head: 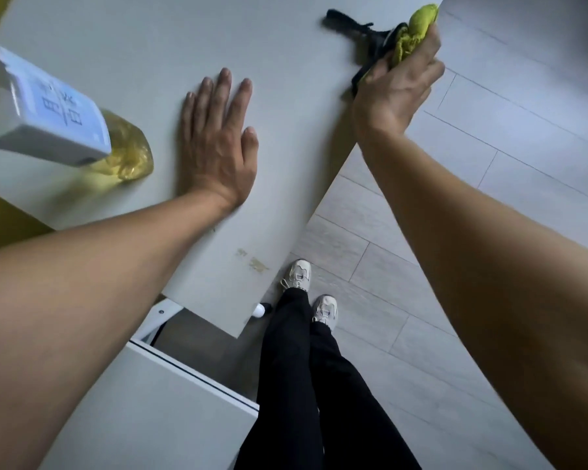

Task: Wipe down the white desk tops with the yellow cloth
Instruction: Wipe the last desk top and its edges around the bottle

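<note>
My right hand point(401, 79) holds the cloth point(416, 32) bunched beside a black strap point(350, 27); left hand point(218, 140) flat on desk point(286, 157). Might drag it off.

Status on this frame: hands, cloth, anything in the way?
Left hand flat on desk. Right hand grips cloth at far edge. Black strap beside cloth; bottle at left.

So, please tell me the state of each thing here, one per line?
Left hand: flat, fingers straight, resting on the desk.
Right hand: gripping the yellow cloth.
Yellow cloth: bunched up.
White desk top: yellowish stains near its front edge.
Bottle: on the desk, holding yellow liquid.
</note>
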Demonstrator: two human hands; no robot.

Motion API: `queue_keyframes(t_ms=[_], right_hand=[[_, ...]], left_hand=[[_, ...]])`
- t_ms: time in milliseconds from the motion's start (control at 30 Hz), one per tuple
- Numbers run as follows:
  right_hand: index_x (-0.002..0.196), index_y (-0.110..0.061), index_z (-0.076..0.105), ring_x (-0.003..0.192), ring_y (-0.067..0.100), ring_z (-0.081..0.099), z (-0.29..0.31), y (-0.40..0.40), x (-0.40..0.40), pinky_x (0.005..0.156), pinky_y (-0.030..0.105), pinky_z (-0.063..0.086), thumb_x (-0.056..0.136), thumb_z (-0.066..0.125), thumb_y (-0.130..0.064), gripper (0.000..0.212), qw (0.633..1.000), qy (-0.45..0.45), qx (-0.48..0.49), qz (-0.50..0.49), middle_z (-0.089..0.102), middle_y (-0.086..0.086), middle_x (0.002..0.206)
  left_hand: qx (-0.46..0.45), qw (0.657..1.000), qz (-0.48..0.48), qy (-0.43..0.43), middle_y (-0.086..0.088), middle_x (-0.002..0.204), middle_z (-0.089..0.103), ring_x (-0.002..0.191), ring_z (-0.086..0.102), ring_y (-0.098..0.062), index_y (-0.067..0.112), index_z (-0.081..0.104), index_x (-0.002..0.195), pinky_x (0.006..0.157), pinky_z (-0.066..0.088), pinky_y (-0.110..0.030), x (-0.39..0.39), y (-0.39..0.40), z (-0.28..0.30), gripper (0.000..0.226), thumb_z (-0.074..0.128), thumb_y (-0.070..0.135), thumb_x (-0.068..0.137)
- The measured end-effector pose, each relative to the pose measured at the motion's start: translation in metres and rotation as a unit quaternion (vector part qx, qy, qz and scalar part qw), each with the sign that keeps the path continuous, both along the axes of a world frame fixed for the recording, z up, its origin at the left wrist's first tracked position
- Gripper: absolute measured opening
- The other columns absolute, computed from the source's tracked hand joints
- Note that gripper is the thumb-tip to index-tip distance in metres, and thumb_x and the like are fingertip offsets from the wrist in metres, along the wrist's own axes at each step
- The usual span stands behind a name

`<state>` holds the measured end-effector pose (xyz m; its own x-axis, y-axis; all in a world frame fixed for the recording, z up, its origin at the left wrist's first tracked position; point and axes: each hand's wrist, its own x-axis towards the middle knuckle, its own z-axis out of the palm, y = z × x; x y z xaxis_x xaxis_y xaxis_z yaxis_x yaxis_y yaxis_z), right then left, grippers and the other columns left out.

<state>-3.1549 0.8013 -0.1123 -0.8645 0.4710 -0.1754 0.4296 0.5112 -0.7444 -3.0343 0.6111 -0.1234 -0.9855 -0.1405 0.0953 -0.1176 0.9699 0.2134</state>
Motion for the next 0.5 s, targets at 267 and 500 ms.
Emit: queue_keyframes(t_ms=[267,500], right_hand=[[0.160,-0.021,0.021,0.131,0.032,0.040,0.007,-0.067,0.210,0.117,0.050,0.032,0.087,0.040,-0.028,0.076,0.994,0.013,-0.106,0.017,0.039,0.012,0.139],[0.159,-0.023,0.021,0.135,0.032,0.037,0.008,-0.067,0.230,0.117,0.049,0.031,0.090,0.043,-0.022,0.073,0.989,0.007,-0.141,0.033,0.035,0.011,0.142]], left_hand=[[-0.016,0.999,0.005,-0.032,-0.007,0.172,0.025,0.159,0.022,-0.030,0.022,0.034,0.163,0.131,0.008,-0.044,0.002,0.003,0.009,0.065,0.032,0.034,0.099],[-0.012,0.998,0.003,-0.054,-0.007,0.173,0.021,0.160,0.019,-0.029,0.023,0.030,0.164,0.131,0.006,-0.044,0.004,0.003,0.013,0.063,0.032,0.032,0.102]])
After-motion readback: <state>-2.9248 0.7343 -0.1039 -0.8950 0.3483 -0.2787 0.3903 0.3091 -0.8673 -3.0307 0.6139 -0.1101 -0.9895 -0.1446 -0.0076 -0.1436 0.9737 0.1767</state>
